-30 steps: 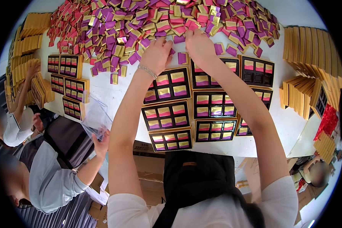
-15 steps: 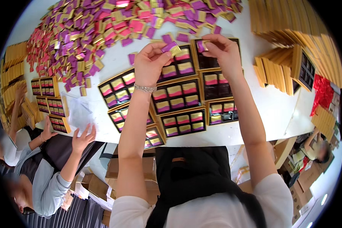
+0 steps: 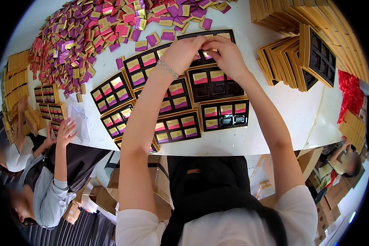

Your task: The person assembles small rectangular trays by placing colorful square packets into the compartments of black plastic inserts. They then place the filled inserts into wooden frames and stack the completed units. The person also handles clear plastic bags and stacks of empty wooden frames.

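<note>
Over the far right box, my two hands meet with their fingertips close together. My left hand has its fingers pinched, and what they hold is hidden. The thumb and fingers of my right hand are closed on a small gold-wrapped chocolate. Closer to me, a black-lined box has pink-and-gold chocolates in its back row and bare front compartments. The box in front of it is partly filled. Left of these lie filled boxes of pink, purple and gold chocolates, partly covered by my left forearm.
A large heap of wrapped chocolates spreads across the back left. Leaning rows of gold-edged boxes and a tall stack stand at right. Red plastic lies beyond. Co-workers' hands are beside clear plastic at left.
My hands have come together over the far box, the left moving right toward the other. The view has shifted, so the boxes appear farther left. A co-worker's raised hand at left has moved back.
</note>
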Demonstrator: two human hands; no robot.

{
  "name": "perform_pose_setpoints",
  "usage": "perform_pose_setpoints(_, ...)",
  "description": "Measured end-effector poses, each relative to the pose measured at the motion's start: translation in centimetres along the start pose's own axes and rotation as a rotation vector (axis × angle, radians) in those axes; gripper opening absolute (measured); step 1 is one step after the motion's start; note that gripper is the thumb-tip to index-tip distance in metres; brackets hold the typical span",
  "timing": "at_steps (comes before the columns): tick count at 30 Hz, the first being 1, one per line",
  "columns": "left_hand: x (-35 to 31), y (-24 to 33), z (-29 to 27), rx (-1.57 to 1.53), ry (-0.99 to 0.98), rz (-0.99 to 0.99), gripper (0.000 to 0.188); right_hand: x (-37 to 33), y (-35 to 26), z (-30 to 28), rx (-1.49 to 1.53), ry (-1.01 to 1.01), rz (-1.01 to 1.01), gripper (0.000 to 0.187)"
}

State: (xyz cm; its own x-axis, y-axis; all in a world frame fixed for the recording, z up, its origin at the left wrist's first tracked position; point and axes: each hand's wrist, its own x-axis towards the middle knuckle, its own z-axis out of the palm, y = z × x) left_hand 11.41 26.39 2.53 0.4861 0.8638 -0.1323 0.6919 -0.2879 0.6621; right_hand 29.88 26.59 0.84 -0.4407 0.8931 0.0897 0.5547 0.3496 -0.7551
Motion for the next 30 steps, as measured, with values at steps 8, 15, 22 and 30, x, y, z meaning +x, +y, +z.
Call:
perform_pose_setpoints(8,-6.0,1.3,6.4,0.421,0.297,-0.036,0.049,-5.5,-1.0,0.8,-0.383,-0.009,-0.086,0.04)
perform_pose_setpoints(15,-6.8,1.8,6.9,0.458,0.233,-0.044,0.053,-5.3,-0.9,0.8,-0.521,-0.044,-0.179,0.042)
perform_pose_setpoints(22,-7.0,1.4,6.1,0.422,0.22,-0.026,0.055,-3.4,-0.5,1.2,-0.471,0.057,-0.274,0.038)
perform_pose_setpoints(30,-7.1,1.0,4.8,0.39,0.183,0.025,0.048,-2.9,-0.6,0.3,-0.518,0.031,-0.365,0.027)
